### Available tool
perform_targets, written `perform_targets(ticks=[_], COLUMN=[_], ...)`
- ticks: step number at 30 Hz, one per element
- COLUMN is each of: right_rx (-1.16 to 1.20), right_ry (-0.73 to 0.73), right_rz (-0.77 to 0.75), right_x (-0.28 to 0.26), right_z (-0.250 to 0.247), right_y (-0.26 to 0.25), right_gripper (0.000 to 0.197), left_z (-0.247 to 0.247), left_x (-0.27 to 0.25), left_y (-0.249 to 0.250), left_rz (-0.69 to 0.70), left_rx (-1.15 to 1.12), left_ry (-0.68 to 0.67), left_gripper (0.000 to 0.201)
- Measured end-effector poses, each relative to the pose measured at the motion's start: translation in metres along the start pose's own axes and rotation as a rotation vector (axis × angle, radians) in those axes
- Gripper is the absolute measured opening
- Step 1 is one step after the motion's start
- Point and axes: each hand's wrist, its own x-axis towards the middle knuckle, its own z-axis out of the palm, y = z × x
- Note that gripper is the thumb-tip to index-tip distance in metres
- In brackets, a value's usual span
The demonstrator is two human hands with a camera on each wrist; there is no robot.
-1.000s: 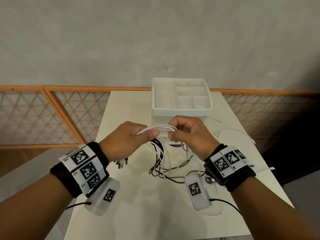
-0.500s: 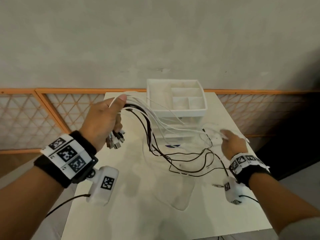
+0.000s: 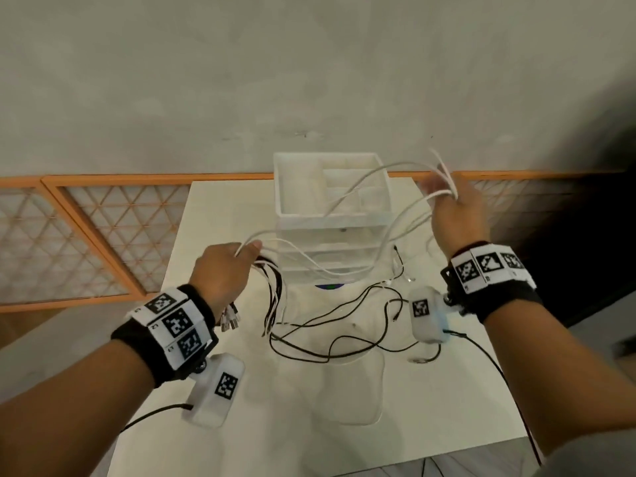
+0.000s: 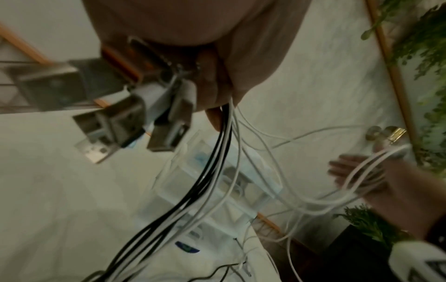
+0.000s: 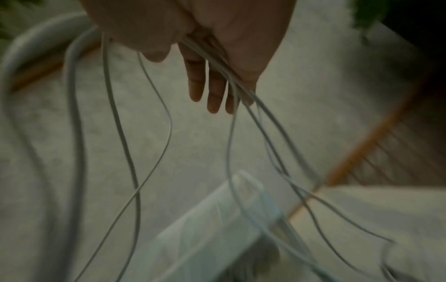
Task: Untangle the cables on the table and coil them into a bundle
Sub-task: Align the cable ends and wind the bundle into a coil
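Left hand (image 3: 220, 270) clenched round thin black and white cables (image 3: 275, 290) above table's (image 3: 213, 215) left edge; right hand (image 3: 459, 215), fingers straight, carries white cable loops (image 3: 406, 215)

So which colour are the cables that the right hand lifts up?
White. The right hand lifts only white cables; the head view shows it best.

No legible text, only coded markers.
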Motion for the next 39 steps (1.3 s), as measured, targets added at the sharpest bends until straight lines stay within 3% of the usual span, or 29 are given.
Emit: perform_targets(ticks=[3,6,9,10,12,14,16,20,23,26,30,33,39], right_rx=[-0.037,-0.255,-0.614,-0.775,-1.088,-1.118,-1.008,-0.836,-0.225,0.023,0.071,0.049,-0.292], right_ry=[0.154,0.07,-0.132,-0.198,-0.498,-0.829,-0.941,-0.735,-0.627,-0.615,-0.471,-0.519,-0.663], right_rz=[-0.27,-0.415,-0.335,-0.286,-0.027,0.192,0.256,0.022,-0.156,-0.309,-0.282,-0.204,-0.07], right_x=[0.01,0.005,-0.019,-0.029,-0.051,-0.069,-0.076,-0.069,-0.076,-0.101,-0.116,-0.121,-0.12], right_z=[-0.011,-0.015,-0.014,-0.013,-0.014,-0.009,-0.001,0.014,0.024,0.049,0.084,0.092,0.093], right_y=[-0.022,0.01,0.076,0.095,0.117,0.128,0.119,0.065,0.004,-0.045,-0.049,-0.028,0.029], right_gripper=[0.029,0.02,0.062,0.068,0.065,0.068,0.071,0.057,0.038,0.032,0.017,0.007,0.032], left_z=[0.0,-0.01,-0.024,-0.029,-0.035,-0.034,-0.028,-0.016,-0.012,-0.009,-0.011,-0.015,-0.017], left_x=[-0.001,0.001,0.003,0.004,0.003,0.002,-0.001,-0.009,-0.015,-0.024,-0.034,-0.037,-0.041], left_y=[-0.006,-0.008,-0.002,0.001,0.007,0.011,0.014,0.027,0.039,0.053,0.061,0.059,0.058], left_rz=[-0.008,-0.037,-0.091,-0.101,-0.106,-0.096,-0.096,-0.115,-0.116,-0.101,-0.159,-0.186,-0.193], left_rx=[0.043,-0.076,-0.238,-0.294,-0.352,-0.355,-0.324,-0.27,-0.251,-0.243,-0.314,-0.365,-0.405], left_ry=[0.054,0.152,0.23,0.246,0.246,0.197,0.121,-0.016,-0.144,-0.257,-0.35,-0.377,-0.448], left_gripper=[0.056,0.055,0.048,0.043,0.034,0.035,0.041,0.048,0.044,0.037,0.033,0.038,0.032])
